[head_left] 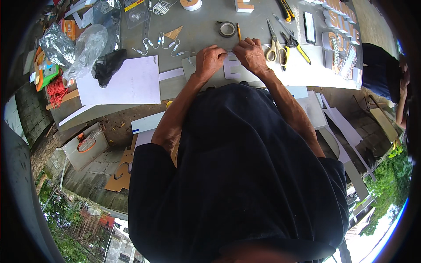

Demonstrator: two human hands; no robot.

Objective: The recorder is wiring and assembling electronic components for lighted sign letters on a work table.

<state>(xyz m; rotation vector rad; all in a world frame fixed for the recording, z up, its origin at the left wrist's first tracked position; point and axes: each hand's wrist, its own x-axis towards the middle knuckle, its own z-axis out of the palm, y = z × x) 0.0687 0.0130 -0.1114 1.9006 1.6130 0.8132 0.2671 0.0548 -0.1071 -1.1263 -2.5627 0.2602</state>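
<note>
Hands [209,60] on flat white cutout [234,70]

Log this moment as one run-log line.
left hand: fingers pinched on white letter cutout | right hand: fingers on its top edge | scissors beside right hand | tape roll beyond

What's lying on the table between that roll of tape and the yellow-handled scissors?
In the head view, a pencil lies on the grey table between the tape roll and the yellow-handled scissors, close beside the roll and pointing away from the person.
</note>
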